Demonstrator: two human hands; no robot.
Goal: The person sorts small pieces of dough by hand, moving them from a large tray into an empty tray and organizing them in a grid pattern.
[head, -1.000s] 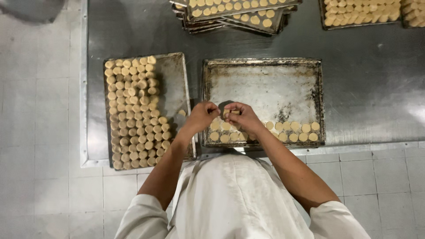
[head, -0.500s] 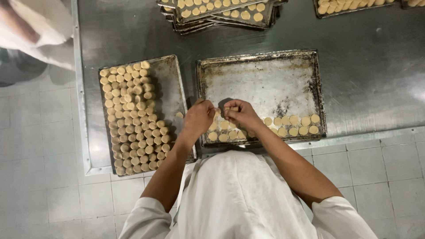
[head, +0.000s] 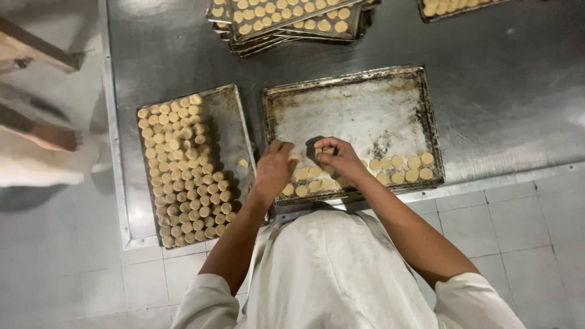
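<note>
A worn metal baking tray [head: 359,103] lies on a steel table, with rows of small round dough pieces [head: 399,169] along its near edge. My right hand [head: 341,159] hovers over that near edge, fingers closed on a small stack of dough rounds [head: 323,150]. My left hand [head: 275,166] is curled beside it at the tray's near left corner, over the dough pieces; what it holds is hidden. To the left, a second tray [head: 234,125] is packed with many dough rounds [head: 183,170] in stacked rows.
A pile of filled trays [head: 292,21] sits at the table's far side, another filled tray [head: 451,7] at the far right. The table edge [head: 116,201] borders a white tiled floor. Another person's white sleeve and hand [head: 42,143] show at the left.
The view has shifted slightly. Both hands stay together over the tray's near edge, working the dough rounds. A person's sleeve and hand came in at the left.
</note>
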